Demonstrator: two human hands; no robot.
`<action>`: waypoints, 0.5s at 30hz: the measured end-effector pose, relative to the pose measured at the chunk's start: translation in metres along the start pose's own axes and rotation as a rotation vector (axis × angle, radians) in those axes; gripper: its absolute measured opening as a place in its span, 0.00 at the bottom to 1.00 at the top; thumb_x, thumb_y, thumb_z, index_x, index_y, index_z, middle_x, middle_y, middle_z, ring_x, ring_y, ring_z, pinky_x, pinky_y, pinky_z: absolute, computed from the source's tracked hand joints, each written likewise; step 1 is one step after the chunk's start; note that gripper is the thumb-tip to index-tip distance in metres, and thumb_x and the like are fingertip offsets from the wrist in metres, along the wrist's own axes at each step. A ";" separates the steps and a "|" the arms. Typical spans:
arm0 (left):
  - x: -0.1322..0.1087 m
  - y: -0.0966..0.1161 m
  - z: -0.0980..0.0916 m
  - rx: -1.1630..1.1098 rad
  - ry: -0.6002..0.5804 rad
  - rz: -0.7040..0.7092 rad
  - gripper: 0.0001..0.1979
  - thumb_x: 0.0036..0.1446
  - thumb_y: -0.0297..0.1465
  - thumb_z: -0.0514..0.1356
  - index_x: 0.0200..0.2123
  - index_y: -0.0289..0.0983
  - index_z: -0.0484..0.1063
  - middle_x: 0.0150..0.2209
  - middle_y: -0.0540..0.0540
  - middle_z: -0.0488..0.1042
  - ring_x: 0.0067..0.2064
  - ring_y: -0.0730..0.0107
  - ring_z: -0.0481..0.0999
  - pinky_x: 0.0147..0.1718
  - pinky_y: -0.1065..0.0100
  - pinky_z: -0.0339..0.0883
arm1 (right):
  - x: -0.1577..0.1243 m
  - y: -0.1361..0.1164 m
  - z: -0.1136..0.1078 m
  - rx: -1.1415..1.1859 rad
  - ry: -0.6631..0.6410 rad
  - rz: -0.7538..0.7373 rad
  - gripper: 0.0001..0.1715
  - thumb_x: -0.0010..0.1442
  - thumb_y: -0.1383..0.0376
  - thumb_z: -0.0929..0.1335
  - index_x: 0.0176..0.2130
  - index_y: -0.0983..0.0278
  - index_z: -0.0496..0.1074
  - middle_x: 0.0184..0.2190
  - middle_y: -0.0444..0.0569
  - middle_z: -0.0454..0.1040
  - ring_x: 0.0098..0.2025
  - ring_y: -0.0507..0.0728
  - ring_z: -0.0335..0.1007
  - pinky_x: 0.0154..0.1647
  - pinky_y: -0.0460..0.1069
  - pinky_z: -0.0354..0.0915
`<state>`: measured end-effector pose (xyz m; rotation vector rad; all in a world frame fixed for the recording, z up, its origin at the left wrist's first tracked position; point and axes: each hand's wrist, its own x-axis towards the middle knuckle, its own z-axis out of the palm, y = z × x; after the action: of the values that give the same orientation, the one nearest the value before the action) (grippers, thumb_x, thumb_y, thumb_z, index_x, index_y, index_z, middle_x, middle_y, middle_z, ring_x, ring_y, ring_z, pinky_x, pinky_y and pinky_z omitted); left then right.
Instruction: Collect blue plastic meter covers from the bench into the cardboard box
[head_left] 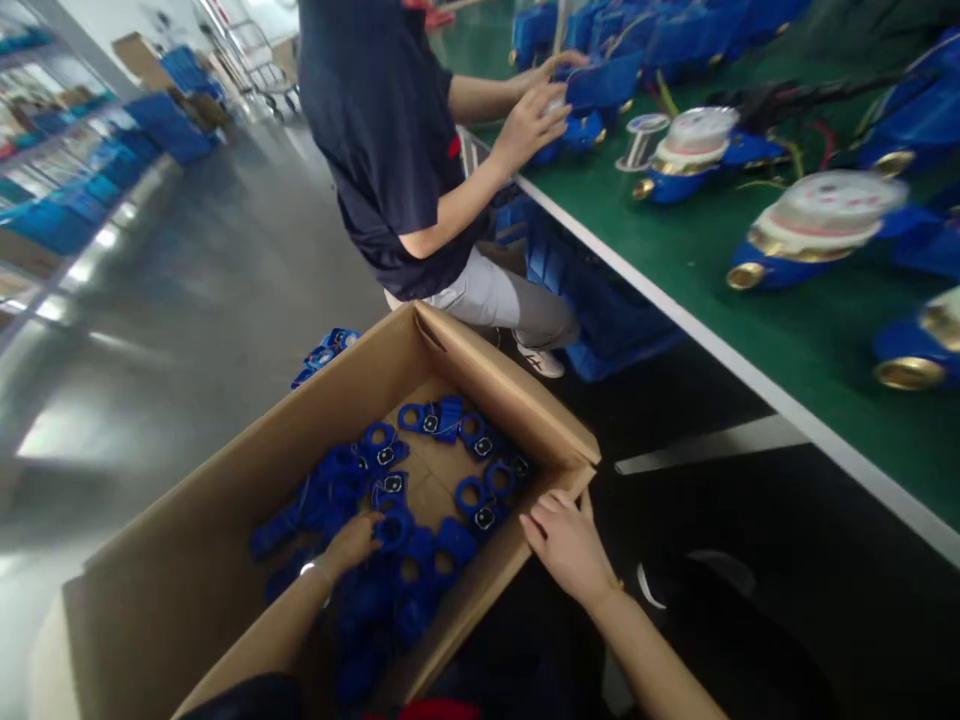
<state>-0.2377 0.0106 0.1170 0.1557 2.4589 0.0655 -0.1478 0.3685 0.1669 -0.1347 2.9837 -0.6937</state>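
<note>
Cardboard box (225, 520): lying open on the floor. Inside it, left hand (352, 545) is closing on blue plastic parts (420, 500); right hand (566, 545) is gripping the box's near corner. Risk: linked parts snagging and spilling over the box's rim.

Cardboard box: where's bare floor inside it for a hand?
In the cardboard box, bare bottom shows mid-floor, ringed by blue plastic parts, and along the far-left wall. The near end is crowded around the left hand. The right hand grips the rim.
</note>
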 end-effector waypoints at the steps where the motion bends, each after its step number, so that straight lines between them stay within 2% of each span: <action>1: -0.003 -0.006 0.026 0.005 -0.013 0.015 0.29 0.44 0.23 0.66 0.52 0.40 0.72 0.59 0.44 0.70 0.60 0.61 0.68 0.59 0.66 0.61 | 0.001 -0.002 0.001 -0.022 -0.010 0.003 0.17 0.68 0.63 0.62 0.28 0.63 0.70 0.31 0.46 0.72 0.45 0.59 0.65 0.59 0.65 0.50; 4: 0.000 -0.009 0.083 0.024 0.005 0.035 0.38 0.47 0.23 0.66 0.62 0.45 0.61 0.69 0.48 0.52 0.69 0.58 0.50 0.66 0.60 0.48 | 0.004 -0.005 0.004 -0.070 -0.026 0.017 0.17 0.67 0.63 0.62 0.28 0.63 0.71 0.32 0.48 0.73 0.45 0.60 0.65 0.52 0.59 0.56; 6: 0.011 -0.008 0.105 0.036 0.017 -0.012 0.39 0.49 0.23 0.64 0.64 0.44 0.57 0.70 0.43 0.47 0.69 0.52 0.49 0.66 0.54 0.48 | 0.007 -0.007 0.006 -0.097 -0.037 0.028 0.17 0.67 0.63 0.62 0.28 0.63 0.71 0.31 0.48 0.73 0.44 0.60 0.65 0.48 0.56 0.57; 9: 0.025 -0.006 0.127 0.051 0.044 -0.056 0.30 0.56 0.22 0.57 0.62 0.39 0.59 0.67 0.37 0.53 0.65 0.48 0.57 0.61 0.49 0.56 | 0.010 -0.010 0.008 -0.129 -0.065 0.044 0.18 0.68 0.63 0.61 0.28 0.63 0.70 0.31 0.49 0.72 0.43 0.60 0.64 0.46 0.54 0.57; 12: 0.028 0.001 0.144 0.041 0.038 0.019 0.22 0.59 0.27 0.56 0.58 0.37 0.64 0.60 0.38 0.64 0.57 0.54 0.66 0.56 0.52 0.61 | 0.010 -0.012 0.009 -0.147 -0.070 0.056 0.18 0.67 0.63 0.61 0.27 0.63 0.70 0.31 0.49 0.72 0.43 0.59 0.64 0.45 0.53 0.58; 15: 0.026 0.012 0.158 0.032 0.025 0.080 0.28 0.55 0.32 0.62 0.59 0.41 0.64 0.61 0.39 0.63 0.58 0.55 0.66 0.57 0.55 0.60 | 0.009 -0.013 0.010 -0.157 -0.062 0.063 0.17 0.67 0.63 0.61 0.28 0.63 0.70 0.30 0.49 0.71 0.42 0.59 0.63 0.46 0.53 0.58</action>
<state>-0.1575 0.0269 -0.0208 0.2687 2.4786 0.0635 -0.1548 0.3521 0.1636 -0.0690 2.9655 -0.4394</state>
